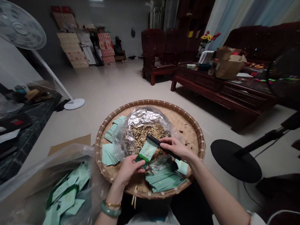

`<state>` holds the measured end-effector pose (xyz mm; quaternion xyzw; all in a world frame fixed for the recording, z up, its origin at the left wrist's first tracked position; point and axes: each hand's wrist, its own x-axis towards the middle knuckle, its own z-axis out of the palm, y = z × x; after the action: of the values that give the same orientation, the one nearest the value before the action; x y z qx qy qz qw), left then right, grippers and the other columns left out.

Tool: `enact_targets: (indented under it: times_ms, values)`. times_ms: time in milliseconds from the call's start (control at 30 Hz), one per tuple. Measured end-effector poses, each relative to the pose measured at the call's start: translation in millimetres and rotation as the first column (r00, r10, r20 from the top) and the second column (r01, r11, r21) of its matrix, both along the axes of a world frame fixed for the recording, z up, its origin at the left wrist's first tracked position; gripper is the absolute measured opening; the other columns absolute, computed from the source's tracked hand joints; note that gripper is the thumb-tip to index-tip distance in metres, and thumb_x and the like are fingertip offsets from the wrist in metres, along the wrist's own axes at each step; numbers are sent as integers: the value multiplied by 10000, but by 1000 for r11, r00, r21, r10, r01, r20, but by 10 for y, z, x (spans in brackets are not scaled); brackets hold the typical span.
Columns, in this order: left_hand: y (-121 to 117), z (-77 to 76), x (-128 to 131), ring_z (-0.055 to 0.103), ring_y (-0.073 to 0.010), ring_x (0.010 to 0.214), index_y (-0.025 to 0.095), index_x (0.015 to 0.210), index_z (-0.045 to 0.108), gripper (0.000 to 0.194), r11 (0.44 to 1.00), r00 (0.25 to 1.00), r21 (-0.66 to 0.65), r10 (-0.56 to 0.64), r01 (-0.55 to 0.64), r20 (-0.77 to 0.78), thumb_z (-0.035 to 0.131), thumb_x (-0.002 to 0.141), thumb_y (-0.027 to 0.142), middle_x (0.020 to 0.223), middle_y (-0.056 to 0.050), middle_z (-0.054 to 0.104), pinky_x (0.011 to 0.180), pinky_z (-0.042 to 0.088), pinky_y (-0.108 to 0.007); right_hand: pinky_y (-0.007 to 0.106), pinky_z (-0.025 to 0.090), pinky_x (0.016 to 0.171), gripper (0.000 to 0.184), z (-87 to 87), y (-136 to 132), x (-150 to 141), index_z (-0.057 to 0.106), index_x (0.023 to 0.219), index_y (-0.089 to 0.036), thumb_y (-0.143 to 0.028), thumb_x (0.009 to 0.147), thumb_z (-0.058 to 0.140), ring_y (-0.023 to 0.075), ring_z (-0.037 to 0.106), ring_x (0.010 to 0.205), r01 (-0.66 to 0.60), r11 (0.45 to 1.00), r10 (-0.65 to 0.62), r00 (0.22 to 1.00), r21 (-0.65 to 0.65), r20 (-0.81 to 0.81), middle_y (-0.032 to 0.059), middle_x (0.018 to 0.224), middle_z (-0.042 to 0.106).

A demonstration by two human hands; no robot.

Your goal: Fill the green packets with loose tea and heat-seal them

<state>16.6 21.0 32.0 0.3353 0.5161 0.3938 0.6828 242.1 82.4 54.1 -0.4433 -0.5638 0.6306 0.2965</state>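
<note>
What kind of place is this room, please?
Probably a home living room used for small-scale packing: a carved dark-wood sofa and matching low table stand behind a round woven bamboo tray holding a foil-lined bag of dried leaves and stacks of green packets.

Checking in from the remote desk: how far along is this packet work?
Done, it seems: green packets piled in a clear plastic bag. In hand: the left hand holds one packet, the right hand a black tool over it. Left: flat pale-green stacks on the woven bamboo tray, and dried leaves in a foil-lined bag.
</note>
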Motion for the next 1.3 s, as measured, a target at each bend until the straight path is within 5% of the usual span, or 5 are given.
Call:
enact_targets:
  times_ms: [333,733,1000,1133,1300]
  values:
    - [6,18,38,672,-142,590,99,781,679,316,1000,1000,-1,-2,2,-7,826,539,240,698,-47,706,483,523,-166,208,440,524,397,-41,-9,-60,667,1011,-133,-374,697,693,110,533,631,73,982,-95,989,177,118,43,815,644]
    - [46,-37,-37,667,-143,556,100,745,665,295,1000,997,15,28,-27,-66,822,534,232,645,-31,692,474,520,-176,232,442,525,445,-54,52,53,619,1073,-124,-417,740,646,99,527,536,23,995,-28,999,96,46,1,673,610]
    - [20,-45,-105,672,-142,582,110,765,663,302,999,997,20,38,-37,-72,818,542,245,689,-41,702,493,524,-179,385,420,878,378,-167,130,66,596,1122,-140,-322,790,613,251,577,993,96,803,-399,820,588,410,133,1094,639]
    - [-20,17,-8,658,-142,562,102,765,670,314,998,996,29,-61,63,-71,814,542,270,647,-37,692,474,494,-176,298,416,809,310,-97,28,-196,615,1039,-181,-371,918,403,195,585,927,91,750,-396,855,655,334,77,1025,660]
    - [-58,62,31,657,-146,567,99,800,683,321,988,987,54,-143,147,-71,799,561,280,666,-45,699,482,483,-183,231,297,530,405,-120,-33,-421,514,584,-168,-434,883,456,107,424,532,-19,755,-287,889,656,356,-15,552,497]
